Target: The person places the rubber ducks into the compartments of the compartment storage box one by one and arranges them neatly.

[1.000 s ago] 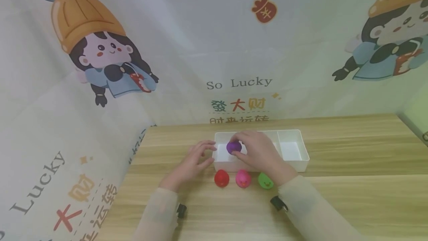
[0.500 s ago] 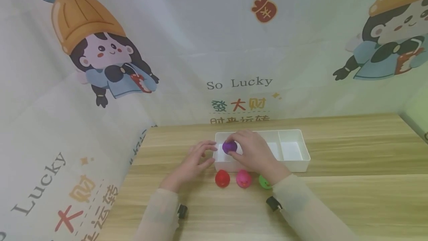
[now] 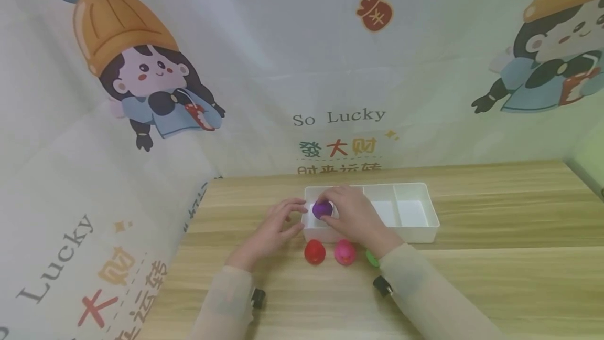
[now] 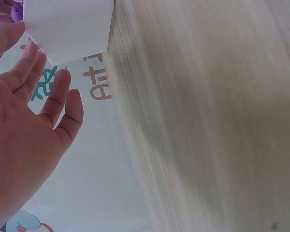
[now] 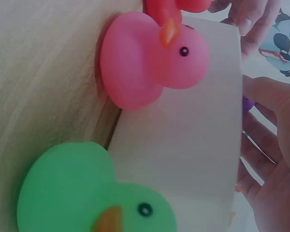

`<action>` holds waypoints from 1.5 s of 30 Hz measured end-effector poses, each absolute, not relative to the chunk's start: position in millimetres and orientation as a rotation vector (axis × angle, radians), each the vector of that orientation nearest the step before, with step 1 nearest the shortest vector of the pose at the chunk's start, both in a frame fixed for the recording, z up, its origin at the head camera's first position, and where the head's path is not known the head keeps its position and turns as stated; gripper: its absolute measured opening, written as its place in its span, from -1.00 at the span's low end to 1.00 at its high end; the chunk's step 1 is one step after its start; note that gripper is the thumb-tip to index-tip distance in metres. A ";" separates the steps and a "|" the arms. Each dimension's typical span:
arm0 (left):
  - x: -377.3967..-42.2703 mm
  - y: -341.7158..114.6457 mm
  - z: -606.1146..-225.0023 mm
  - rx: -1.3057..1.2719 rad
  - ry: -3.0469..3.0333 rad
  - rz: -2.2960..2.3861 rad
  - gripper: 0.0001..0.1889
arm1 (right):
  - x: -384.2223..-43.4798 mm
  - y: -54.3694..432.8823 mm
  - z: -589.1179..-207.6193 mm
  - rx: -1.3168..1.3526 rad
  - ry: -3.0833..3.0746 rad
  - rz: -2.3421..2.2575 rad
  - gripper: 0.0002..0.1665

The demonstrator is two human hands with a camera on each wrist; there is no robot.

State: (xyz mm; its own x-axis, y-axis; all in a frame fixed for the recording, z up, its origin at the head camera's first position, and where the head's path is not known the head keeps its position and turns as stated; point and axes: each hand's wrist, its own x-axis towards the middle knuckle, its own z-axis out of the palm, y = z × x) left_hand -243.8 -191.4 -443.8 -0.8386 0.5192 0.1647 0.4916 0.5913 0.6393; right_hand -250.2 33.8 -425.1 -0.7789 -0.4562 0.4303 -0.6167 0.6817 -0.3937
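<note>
The right hand [image 3: 355, 215], fingers clamped on the purple duck [image 3: 323, 209], has shifted left over the leftmost compartment [image 3: 316, 223] of the white box [image 3: 415, 234]. The left hand [image 3: 277, 227] stays alongside, fingers apart.

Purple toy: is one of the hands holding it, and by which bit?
Yes, the right hand pinches the purple toy by opposite sides, between thumb and fingers. Whether that's its head or body can't be told.

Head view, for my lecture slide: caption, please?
Right hand pinches a round purple toy at the left end of a white divided rectangular box.
</note>
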 end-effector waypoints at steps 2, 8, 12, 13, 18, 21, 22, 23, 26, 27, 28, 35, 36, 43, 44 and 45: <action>-243.3 -190.6 -444.4 0.886 2.763 1.085 -0.64 | -250.9 33.7 -427.0 0.860 -2.619 0.796 -0.65; -242.2 -188.5 -442.2 0.860 2.762 1.068 -0.64 | -253.2 31.2 -428.1 0.859 -2.679 0.840 -0.66; -243.1 -189.5 -443.0 0.869 2.768 1.082 -0.64 | -256.5 26.8 -426.7 0.852 -2.716 0.829 -0.68; -243.5 -190.0 -443.4 0.879 2.768 1.085 -0.64 | -257.4 25.7 -426.6 0.850 -2.724 0.822 -0.68; -243.7 -191.0 -443.8 0.871 2.770 1.075 -0.64 | -259.8 20.8 -428.1 0.829 -2.760 0.783 -0.68; -242.6 -191.0 -442.9 0.843 2.767 1.067 -0.64 | -260.0 18.6 -428.8 0.815 -2.774 0.756 -0.69; -242.3 -190.9 -442.5 0.834 2.763 1.072 -0.64 | -260.3 17.9 -428.9 0.808 -2.777 0.738 -0.69; -242.1 -190.9 -442.3 0.829 2.761 1.075 -0.64 | -260.4 17.3 -428.9 0.802 -2.778 0.718 -0.69; -242.4 -190.8 -442.1 0.817 2.757 1.093 -0.64 | -261.3 16.2 -428.4 0.794 -2.776 0.656 -0.70; -242.6 -190.7 -442.5 0.819 2.759 1.094 -0.64 | -261.7 16.0 -428.3 0.791 -2.776 0.637 -0.70; -242.9 -190.5 -443.0 0.826 2.759 1.094 -0.64 | -262.0 15.9 -428.3 0.789 -2.778 0.630 -0.70; -240.7 -190.7 -443.4 0.836 2.743 1.086 -0.64 | -265.8 13.9 -431.6 0.782 -2.824 0.665 -0.69; -240.6 -190.7 -443.5 0.838 2.747 1.086 -0.64 | -266.7 13.4 -432.3 0.783 -2.830 0.664 -0.69; -243.4 -190.7 -443.9 0.846 2.768 1.076 -0.65 | -273.1 9.5 -431.5 0.737 -2.889 0.630 -0.69; -243.2 -190.4 -443.7 0.841 2.771 1.073 -0.65 | -273.5 9.1 -431.5 0.731 -2.897 0.613 -0.70; -242.8 -190.2 -443.1 0.837 2.774 1.071 -0.65 | -273.7 8.6 -431.5 0.727 -2.904 0.605 -0.70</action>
